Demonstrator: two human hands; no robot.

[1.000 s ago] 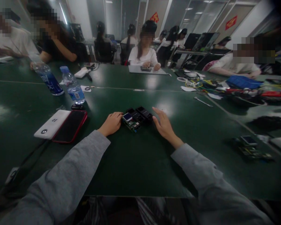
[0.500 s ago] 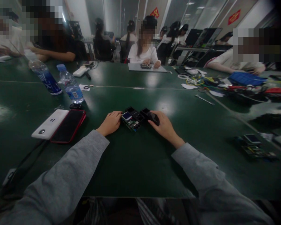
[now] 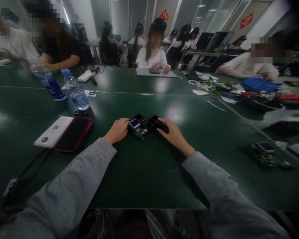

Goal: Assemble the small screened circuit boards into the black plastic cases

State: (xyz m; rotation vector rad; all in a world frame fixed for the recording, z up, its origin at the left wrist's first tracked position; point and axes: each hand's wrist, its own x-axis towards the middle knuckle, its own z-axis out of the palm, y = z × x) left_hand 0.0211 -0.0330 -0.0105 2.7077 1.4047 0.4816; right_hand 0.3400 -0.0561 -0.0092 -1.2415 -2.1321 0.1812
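Glossy green table [image 3: 144,179], seated people [image 3: 151,58], red signs [image 3: 247,21], hands [image 3: 117,131] midway

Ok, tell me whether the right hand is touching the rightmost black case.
Touching. The head view shows the right hand around the rightmost black case, thumb on its near side, fingers along its far side.

Grn PCB [image 3: 141,132] by blk casings [image 3: 147,124]
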